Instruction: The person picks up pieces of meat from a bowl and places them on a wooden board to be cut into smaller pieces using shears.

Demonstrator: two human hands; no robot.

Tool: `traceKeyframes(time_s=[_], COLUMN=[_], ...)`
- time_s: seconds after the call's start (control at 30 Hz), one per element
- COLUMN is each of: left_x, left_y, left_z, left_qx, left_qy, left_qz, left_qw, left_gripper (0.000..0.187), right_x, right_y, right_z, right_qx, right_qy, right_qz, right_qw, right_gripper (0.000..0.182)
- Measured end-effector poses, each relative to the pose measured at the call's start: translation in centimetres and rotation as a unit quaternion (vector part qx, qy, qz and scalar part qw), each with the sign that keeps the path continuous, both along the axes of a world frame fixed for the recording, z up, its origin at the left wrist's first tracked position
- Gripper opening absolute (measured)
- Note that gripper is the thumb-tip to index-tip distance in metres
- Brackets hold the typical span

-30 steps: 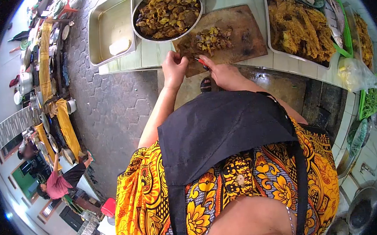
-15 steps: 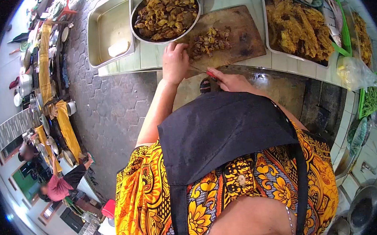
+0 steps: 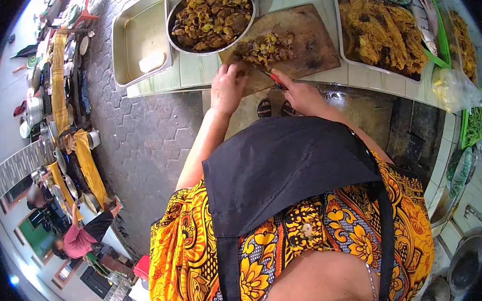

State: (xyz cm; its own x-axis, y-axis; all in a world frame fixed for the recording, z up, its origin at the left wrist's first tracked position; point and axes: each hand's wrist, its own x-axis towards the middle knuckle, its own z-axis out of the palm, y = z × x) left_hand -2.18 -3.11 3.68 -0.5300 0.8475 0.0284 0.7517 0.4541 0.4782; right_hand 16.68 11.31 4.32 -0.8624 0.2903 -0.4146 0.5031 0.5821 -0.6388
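My right hand [image 3: 300, 95] is closed round the red handle of a knife [image 3: 275, 79], whose blade points up and left at the chopped meat pieces [image 3: 270, 49]. Those pieces lie heaped on a wooden cutting board [image 3: 317, 44]. At the board's lower left edge is my left hand [image 3: 228, 89], fingers bent; whether it holds anything between the fingertips is too small to tell. Just above it stands a round metal bowl [image 3: 172, 40] full of cooked meat pieces.
Left of the bowl is a metal tray [image 3: 116, 58] with a pale block in it. Right of the board, another tray [image 3: 342, 59] holds fried food. Farther right are fish [image 3: 427, 28], a plastic bag [image 3: 454, 92] and green beans [image 3: 477, 128]. A person [image 3: 78, 241] is at far left.
The knife and my right hand have moved up and slightly right, the blade now by the meat. My left hand has shifted slightly down. The chopped pieces lie differently.
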Motion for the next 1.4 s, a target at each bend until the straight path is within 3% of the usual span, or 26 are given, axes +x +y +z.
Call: traceKeyframes(time_s=[0.23, 0.33, 0.7, 1.13, 1.4], left_x=[1.8, 1.7, 1.7, 2.0, 2.1], left_y=[-0.1, 0.3, 0.5, 0.9, 0.4], left_z=[-0.9, -1.8, -2.4, -3.2, -2.6], left_qx=[0.061, 0.073, 0.073, 0.107, 0.081], left_qy=[-0.073, -0.061, -0.083, -0.025, -0.054], left_qz=[0.077, 0.079, 0.091, 0.096, 0.120], left_qw=[0.992, 0.992, 0.990, 0.989, 0.988], left_gripper=[0.028, 0.023, 0.017, 0.013, 0.017], right_x=[0.0, 0.7, 0.2, -1.5, 1.2], right_y=[-1.2, -1.7, -2.3, -1.9, -0.6], right_z=[-0.4, -1.8, 1.2, -0.6, -0.1], right_qx=[-0.002, 0.012, 0.146, 0.144, 0.075], right_qy=[-0.025, 0.071, -0.050, -0.021, -0.102], right_qz=[0.030, 0.051, 0.078, 0.070, 0.082], right_qw=[0.999, 0.996, 0.985, 0.987, 0.989], right_gripper=[0.076, 0.080, 0.081, 0.087, 0.081])
